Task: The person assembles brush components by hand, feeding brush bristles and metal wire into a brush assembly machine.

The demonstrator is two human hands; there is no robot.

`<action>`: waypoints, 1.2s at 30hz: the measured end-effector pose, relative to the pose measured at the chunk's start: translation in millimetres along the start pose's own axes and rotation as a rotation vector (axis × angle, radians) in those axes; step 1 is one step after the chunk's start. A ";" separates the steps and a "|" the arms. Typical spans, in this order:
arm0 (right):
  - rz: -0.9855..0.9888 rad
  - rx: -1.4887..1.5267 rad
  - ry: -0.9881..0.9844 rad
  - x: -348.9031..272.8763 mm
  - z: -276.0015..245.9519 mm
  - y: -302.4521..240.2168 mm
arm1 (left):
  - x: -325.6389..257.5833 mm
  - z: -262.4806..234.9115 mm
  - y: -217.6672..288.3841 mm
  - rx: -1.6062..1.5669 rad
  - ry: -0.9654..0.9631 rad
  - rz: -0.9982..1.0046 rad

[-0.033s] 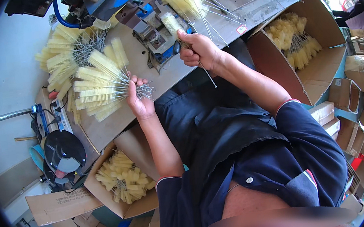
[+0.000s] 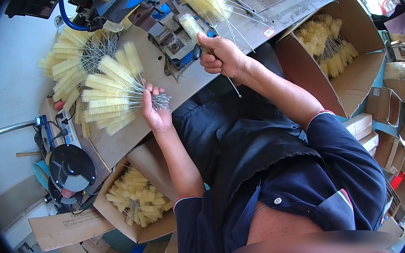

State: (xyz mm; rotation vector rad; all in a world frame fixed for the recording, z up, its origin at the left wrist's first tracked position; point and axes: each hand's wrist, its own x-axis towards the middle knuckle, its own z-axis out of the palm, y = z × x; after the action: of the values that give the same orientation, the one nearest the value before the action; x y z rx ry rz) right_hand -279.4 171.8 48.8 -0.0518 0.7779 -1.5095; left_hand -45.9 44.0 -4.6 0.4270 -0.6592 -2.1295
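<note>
My left hand (image 2: 155, 107) is closed around the wire stems of a fanned bunch of pale yellow bottle brushes (image 2: 110, 89), their bristle heads spread to the left over the table edge. Closed too, my right hand (image 2: 222, 57) grips a single bottle brush (image 2: 191, 25); its bristles point up and away, and its wire stem (image 2: 230, 83) runs out below my fist toward me. A dark rounded knob (image 2: 197, 53) sits right beside my right fingers. Just beyond that hand is a metal clamping fixture (image 2: 169, 38) on a blue base.
More brushes lie in a heap (image 2: 74, 58) at the left and a loose pile (image 2: 206, 0) at the back. Cartons of brushes stand at the right (image 2: 360, 73) and lower left (image 2: 168, 226). A blue machine head (image 2: 125, 1) overhangs the grey table (image 2: 193, 85). A black round device (image 2: 72, 165) stands left.
</note>
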 end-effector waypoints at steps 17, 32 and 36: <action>-0.031 -0.059 0.057 0.3 12.9 -11.0 | -0.5 -1.9 0.6 -0.007 0.007 0.004; -0.006 -0.136 0.079 -2.5 15.2 -19.5 | -1.0 -0.7 0.6 -0.071 -0.020 -0.006; -0.237 -0.473 0.344 -15.3 3.4 -22.3 | -1.5 4.0 1.6 -0.068 -0.037 -0.002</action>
State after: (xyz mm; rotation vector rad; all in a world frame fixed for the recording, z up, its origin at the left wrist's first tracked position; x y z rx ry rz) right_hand -295.1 181.6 68.8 -0.2498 1.4376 -1.5447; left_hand -46.0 45.7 -0.3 0.3525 -0.6052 -2.1596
